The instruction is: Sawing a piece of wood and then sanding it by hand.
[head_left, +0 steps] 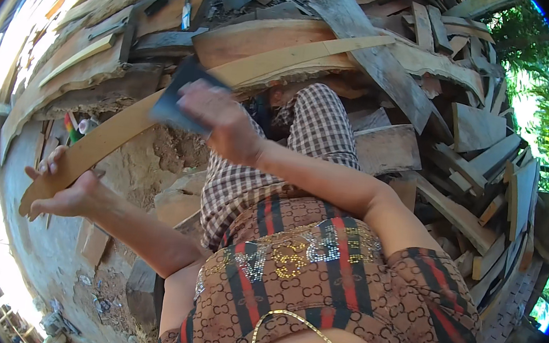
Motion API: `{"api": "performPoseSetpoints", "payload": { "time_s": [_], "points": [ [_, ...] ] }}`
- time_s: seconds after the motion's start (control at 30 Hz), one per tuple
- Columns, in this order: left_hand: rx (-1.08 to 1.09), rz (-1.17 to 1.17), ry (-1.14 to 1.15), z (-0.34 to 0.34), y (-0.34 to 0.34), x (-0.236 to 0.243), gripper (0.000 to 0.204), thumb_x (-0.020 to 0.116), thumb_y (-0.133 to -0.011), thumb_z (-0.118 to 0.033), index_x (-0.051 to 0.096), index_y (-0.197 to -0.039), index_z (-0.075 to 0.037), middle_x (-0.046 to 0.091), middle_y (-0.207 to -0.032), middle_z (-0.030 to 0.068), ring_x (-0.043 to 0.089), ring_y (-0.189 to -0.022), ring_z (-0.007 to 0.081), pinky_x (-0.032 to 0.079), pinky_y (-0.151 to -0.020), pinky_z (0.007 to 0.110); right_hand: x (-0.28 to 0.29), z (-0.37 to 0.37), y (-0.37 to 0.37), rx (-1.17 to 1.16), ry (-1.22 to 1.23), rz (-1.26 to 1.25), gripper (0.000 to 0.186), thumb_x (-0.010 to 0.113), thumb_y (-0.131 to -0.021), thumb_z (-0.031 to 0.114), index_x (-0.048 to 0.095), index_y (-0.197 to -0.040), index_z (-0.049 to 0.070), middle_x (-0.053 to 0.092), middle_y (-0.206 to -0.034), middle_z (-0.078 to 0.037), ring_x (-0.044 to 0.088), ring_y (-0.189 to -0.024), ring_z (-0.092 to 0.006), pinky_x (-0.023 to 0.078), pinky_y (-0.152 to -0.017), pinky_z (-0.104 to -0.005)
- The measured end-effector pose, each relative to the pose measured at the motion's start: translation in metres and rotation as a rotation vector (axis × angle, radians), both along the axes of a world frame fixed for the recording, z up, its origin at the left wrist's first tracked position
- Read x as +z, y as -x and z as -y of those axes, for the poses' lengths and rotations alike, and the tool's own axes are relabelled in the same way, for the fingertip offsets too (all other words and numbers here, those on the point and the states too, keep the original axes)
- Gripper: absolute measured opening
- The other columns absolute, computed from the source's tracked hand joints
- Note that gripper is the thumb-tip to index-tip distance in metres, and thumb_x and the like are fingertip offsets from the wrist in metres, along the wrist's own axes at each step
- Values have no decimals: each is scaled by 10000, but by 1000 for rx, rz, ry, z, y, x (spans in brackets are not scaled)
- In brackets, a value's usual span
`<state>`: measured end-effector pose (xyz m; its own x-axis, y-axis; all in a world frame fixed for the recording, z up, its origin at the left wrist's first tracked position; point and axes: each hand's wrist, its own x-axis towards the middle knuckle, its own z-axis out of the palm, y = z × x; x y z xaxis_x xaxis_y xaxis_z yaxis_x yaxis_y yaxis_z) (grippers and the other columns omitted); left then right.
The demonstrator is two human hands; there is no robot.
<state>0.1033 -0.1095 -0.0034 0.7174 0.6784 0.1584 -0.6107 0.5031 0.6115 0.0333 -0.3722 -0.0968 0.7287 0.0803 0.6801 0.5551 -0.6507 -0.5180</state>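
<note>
A long, slightly curved wooden strip (pixel 121 130) runs slantwise from the lower left up to the far right, across a raised timber slab. My left hand (pixel 74 196) supports its near end, fingers on one side and thumb on the other. Across the strip's middle lies a dark grey sheet that looks like sandpaper (pixel 169 103). My right hand (pixel 226 123) grips this sheet against the wood, with the palm over it; both are smeared by motion. Part of the strip is hidden beneath the sheet.
Rough-edged timber slabs (pixel 261 44) lie just beyond my knees. A blue-handled tool (pixel 186 9) rests on the wood at the back. A weathered plank (pixel 374 51) slants across the back, and stacked offcuts (pixel 465 171) crowd the right. Bare ground (pixel 55 252) spreads at lower left.
</note>
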Motion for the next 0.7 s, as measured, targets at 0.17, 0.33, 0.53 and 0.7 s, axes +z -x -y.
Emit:
{"api": "performPoseSetpoints", "payload": {
  "time_s": [0.17,0.33,0.53,0.7],
  "points": [
    [-15,-51,-71,-5,-8,-11,873,328,-773,-812,474,-1101,-16,463,-742,49,474,-653,198,472,-680,389,-89,156,-22,-241,59,-61,348,507,-785,-23,593,-1117,35,606,-1151,-155,554,-1106,-316,440,-936,-383],
    [-33,-31,20,-14,0,-26,842,325,-788,-792,526,-1020,-7,583,-842,111,576,-736,277,502,-691,424,-95,340,44,-1303,-115,-607,551,412,-925,395,658,-854,-93,636,-858,-293,616,-854,-451,471,-742,-500],
    [-38,-151,-121,-34,0,-14,704,434,-781,-757,631,-820,-82,611,-781,76,610,-715,229,519,-689,445,-71,280,-13,-1024,-149,-558,460,421,-924,335,641,-839,-60,626,-820,-287,619,-813,-425,472,-702,-496],
    [67,-125,-93,-38,-1,-20,691,475,-705,-813,539,-680,-125,543,-676,26,567,-645,190,503,-644,376,-23,37,-28,-110,20,104,373,526,-750,17,579,-1117,56,557,-1194,-149,506,-1147,-308,357,-1011,-434]
  ]
}}
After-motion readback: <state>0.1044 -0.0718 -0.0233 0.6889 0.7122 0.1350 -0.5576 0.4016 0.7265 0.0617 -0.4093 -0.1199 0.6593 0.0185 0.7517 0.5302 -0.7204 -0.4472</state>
